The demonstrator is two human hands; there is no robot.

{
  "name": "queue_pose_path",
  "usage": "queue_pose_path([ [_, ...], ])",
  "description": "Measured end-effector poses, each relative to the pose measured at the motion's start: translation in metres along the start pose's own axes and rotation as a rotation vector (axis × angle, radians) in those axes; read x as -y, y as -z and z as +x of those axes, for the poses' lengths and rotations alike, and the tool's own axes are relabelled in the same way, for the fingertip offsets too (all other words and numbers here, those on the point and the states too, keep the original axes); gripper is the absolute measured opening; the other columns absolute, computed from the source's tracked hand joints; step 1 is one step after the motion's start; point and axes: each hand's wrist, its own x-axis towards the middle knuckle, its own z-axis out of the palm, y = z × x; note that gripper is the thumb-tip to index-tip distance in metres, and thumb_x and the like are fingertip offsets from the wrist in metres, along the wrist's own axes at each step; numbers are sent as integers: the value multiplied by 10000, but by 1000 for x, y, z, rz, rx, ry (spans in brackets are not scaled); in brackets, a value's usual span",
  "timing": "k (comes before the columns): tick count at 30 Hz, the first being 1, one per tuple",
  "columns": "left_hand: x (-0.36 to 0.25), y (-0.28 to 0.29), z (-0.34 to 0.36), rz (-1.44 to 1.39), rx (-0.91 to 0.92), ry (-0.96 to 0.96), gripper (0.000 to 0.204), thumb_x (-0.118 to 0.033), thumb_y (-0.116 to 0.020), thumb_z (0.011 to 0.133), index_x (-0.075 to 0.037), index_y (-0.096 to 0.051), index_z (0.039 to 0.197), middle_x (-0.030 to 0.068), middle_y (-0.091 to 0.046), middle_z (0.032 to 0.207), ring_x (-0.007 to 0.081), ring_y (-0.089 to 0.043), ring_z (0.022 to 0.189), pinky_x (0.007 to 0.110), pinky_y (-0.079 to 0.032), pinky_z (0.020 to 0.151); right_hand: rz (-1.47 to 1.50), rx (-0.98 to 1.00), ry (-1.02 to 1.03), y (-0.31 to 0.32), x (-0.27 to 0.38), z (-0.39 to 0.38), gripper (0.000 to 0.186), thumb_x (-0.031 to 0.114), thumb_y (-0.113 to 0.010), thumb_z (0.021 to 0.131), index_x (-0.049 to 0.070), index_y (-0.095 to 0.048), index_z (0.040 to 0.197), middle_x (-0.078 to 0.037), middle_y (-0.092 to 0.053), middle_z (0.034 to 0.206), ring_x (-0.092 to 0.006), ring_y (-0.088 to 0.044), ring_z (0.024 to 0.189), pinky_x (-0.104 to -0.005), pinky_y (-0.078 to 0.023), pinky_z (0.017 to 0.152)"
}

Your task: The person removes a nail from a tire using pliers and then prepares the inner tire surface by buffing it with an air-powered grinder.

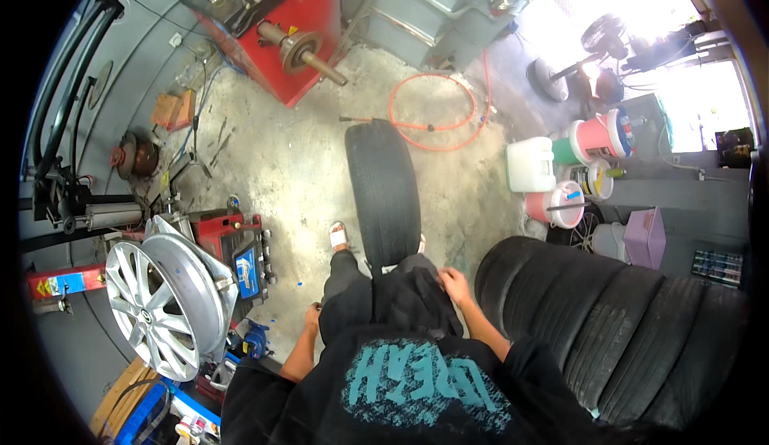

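Note:
A black tyre (383, 193) stands upright on its tread in front of me, its near end between my feet. My right hand (455, 285) is at my right thigh, thumb and fingers closed on the cloth of my dark trousers (415, 275). Beside my left thigh hangs my left hand (313, 314), its fingers mostly hidden against the dark clothing. Neither hand touches the tyre. A silver multi-spoke alloy wheel rim (152, 310) without a tyre sits on a machine to my left.
A row of tyres (593, 317) lies close on my right. Buckets (557, 205) and a white jerrycan (530, 165) stand beyond it. An orange hose (448, 147) coils on the floor past the tyre. Ahead is a red machine (296, 36) with a protruding shaft (320, 66).

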Motion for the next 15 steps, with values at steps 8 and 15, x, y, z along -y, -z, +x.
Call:
queue_pose_path([
  [8, -187, -58, -27, -66, -241, -41, 564, -281, -653, 879, -73, -576, 1398, 229, -647, 1267, 365, -647, 1165, 437, -526, 1006, 167, 53, -139, 122, -68, 19, 282, 209, -605, 987, 27, -719, 1170, -55, -732, 905, -141, -678, 798, -288, -515, 715],
  [15, -406, -96, 33, 405, -280, -339, 849, -325, -674, 865, -183, -316, 1622, 193, -215, 1696, 411, -310, 1508, 503, -336, 1202, 173, 24, -136, 233, -84, -2, 312, 265, -573, 1019, 88, -682, 1253, -44, -708, 970, -152, -673, 841, -299, -530, 746],
])
